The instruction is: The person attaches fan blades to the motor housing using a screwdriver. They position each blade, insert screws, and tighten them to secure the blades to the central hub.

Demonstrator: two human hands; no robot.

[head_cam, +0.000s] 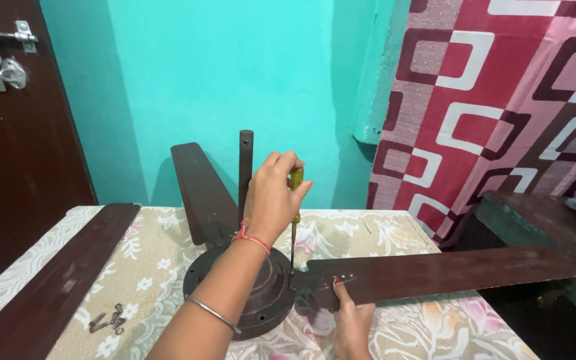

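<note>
I have my left hand [271, 197] closed around the yellow-handled screwdriver [295, 217], held upright with its tip down at the blade root beside the fan motor [265, 300]. My right hand [351, 323] pinches the near edge of the right blade [448, 273], which juts right past the floral-covered table [395, 233]. I judge a blade screw is being worked; next calls for steady downward pressure. Loose screws [108, 321] lie near left, beside the detached blade [55, 280].

Yellow-handled screwdriver [294, 220] upright, tip at the base of the flat brown fan blade [448, 273] on the dark round motor [261, 293]
</note>
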